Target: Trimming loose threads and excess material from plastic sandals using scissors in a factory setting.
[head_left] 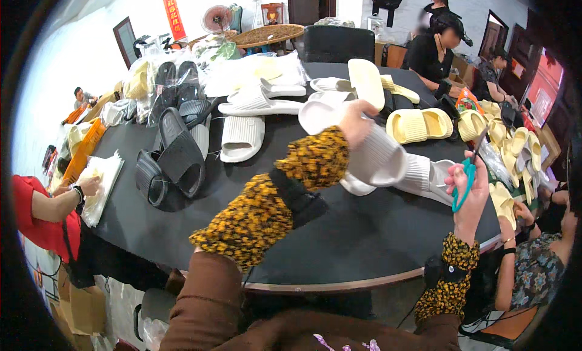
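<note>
My left hand (357, 126) reaches across the table, its fingers closed at a light grey slide slipper (381, 160); the hand is slightly blurred. Teal-handled scissors (465, 186) are in my right hand (473, 196), blades pointing up and away. White slippers (421, 175) lie beneath and beside the held one. Another pale slipper (315, 114) is just left of my left hand. Cream slippers (418, 125) lie beyond, one standing tilted (366, 83). A single white slipper (242, 138) rests left of my forearm.
Black slippers (182, 148) lie on the dark table (315, 229) at left, near bagged pairs (176, 84). A person in red (45, 214) handles clear bags (102, 187). Yellow slippers (515, 145) heap at right, where a co-worker's arm (506, 266) reaches in. An empty black chair (339, 44) stands behind.
</note>
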Demonstrator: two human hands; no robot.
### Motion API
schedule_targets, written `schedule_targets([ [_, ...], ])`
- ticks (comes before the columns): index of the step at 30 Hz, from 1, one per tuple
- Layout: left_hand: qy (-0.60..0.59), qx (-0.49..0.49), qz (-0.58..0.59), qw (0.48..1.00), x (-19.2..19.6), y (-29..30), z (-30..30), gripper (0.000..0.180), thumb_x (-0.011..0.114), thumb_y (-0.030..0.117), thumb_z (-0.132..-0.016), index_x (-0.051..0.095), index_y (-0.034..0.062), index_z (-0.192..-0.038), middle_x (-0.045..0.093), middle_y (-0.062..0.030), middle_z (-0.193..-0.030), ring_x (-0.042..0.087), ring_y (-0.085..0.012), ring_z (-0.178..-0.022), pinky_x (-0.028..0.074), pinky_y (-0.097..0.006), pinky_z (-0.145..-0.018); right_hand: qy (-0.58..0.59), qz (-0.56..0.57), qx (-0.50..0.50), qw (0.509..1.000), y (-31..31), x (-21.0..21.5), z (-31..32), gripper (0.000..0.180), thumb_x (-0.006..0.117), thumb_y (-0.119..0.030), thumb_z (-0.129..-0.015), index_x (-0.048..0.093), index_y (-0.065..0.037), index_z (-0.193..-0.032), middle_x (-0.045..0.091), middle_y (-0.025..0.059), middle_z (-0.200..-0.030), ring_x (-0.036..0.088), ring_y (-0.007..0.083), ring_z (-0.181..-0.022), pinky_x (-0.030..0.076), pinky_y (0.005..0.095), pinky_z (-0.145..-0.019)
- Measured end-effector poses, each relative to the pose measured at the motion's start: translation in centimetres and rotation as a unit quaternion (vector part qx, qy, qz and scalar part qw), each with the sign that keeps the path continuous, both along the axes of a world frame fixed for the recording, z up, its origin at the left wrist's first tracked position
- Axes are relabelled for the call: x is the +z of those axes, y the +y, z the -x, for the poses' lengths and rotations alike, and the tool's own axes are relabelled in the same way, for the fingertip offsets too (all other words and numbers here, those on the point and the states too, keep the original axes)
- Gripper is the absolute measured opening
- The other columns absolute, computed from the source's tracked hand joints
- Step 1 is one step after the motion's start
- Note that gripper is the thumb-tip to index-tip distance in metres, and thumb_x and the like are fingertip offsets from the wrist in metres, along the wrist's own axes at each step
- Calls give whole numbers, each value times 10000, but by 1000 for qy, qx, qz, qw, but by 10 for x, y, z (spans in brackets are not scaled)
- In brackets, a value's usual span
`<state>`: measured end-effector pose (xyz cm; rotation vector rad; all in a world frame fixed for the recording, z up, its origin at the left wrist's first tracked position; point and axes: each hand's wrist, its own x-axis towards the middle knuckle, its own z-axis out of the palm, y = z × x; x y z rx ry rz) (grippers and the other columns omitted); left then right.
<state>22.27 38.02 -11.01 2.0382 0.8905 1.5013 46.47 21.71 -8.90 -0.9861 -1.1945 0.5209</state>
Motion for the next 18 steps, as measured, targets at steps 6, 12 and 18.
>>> schedule_targets([
  [6, -26, -30, 156, 987, -4, -17, -72, 261, 565, 29, -729, 677, 90, -957, 655, -167, -820, 644, -297, -808, 500, -377, -779, 0, -27, -44, 999, -19, 15, 4, 380, 579, -75, -862, 462, -5, -1217, 594, 69, -826, 541, 84, -606, 436, 192, -524],
  [12, 32, 18, 118, 992, 16, -7, 12, 297, 628, 131, -751, 634, 69, -1042, 662, -136, -857, 649, -264, -805, 509, -360, -765, 11, -5, -5, 1000, -19, 8, 12, 391, 574, -85, -851, 466, -13, -1220, 583, 64, -827, 545, 84, -598, 440, 190, -507],
  [18, 290, 338, 27, 895, -23, 72, 188, 487, 657, 227, -748, 531, 88, -1198, 565, -196, -1155, 538, -321, -1082, 433, -391, -921, 29, 71, 146, 986, -15, 3, 60, 400, 583, -69, -836, 448, -13, -1209, 580, 49, -826, 570, 86, -630, 462, 188, -526],
])
